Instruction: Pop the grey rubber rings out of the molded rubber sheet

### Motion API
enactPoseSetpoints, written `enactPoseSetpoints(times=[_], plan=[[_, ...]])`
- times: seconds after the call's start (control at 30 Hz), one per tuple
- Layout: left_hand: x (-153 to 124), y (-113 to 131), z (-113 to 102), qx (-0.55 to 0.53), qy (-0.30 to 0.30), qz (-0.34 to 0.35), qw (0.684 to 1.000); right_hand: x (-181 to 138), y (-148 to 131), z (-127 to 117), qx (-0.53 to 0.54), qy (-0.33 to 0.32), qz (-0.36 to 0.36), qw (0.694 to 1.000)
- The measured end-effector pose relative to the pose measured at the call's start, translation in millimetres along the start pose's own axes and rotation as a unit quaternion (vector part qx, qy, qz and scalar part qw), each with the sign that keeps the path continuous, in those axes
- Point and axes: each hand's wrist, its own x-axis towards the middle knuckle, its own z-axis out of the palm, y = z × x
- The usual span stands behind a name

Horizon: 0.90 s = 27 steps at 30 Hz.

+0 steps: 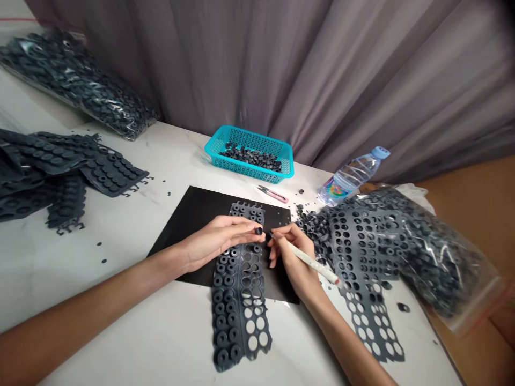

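Note:
My left hand is closed on a small black rubber ring, pinched at the fingertips above a dark rubber sheet. Round rubber parts sit in the sheet's left columns; its lower right columns are bare holes. In my right hand is a white pen-like tool, its dark tip pointing left toward the ring and its reddish end toward my wrist. The sheet lies partly over a black mat.
A turquoise basket holds black parts. Pink-handled snips, a water bottle and loose parts lie beyond. A punched sheet and filled bag are right; more sheets and another bag are left.

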Motion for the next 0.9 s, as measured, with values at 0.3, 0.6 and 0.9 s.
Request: enactPoseSetpoints(times=[0.3,0.6,0.9], plan=[[2.9,-1.0,1.4,-0.006,-0.04,0.007,0.999,-1.6,-3.6,1.2,-0.022,-0.024,-0.003,0.999],[1.2,0.6,5.0,0.001,-0.053,0.006,0.999,-2.8,-5.7,-0.1,-0.039,-0.043,-0.018,0.998],[0.4,1.6,5.2,0.006,-0.058,0.001,0.998,-2.7,-7.9,0.8,-0.047,-0.046,-0.01,0.998]])
